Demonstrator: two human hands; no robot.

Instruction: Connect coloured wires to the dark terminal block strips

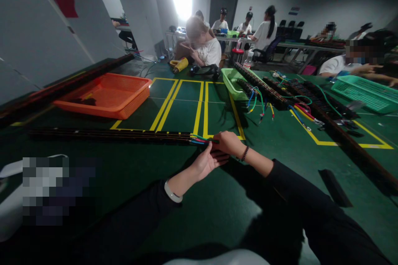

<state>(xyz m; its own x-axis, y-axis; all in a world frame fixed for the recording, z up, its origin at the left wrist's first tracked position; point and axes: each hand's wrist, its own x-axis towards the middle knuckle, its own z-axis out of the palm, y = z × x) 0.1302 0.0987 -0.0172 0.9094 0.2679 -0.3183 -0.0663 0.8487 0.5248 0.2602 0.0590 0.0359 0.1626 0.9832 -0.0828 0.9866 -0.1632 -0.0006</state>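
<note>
A long black cable chain (112,135) lies across the green table, with blue, red and green wires (199,140) coming out of its right end. My right hand (229,143) is closed around the ends of these wires. Just below it, my left hand (203,165) is palm up. Its thumb presses on the wires and its other fingers stretch beneath the right hand. The wire ends are hidden inside the hands.
An orange basket (133,98) stands behind the chain, near another long chain (77,80). Green baskets (234,91) (367,95) and more wired chains (264,87) lie right. A black strip (335,187) is at near right. A person (209,51) sits across the table by a yellow heat gun (179,65).
</note>
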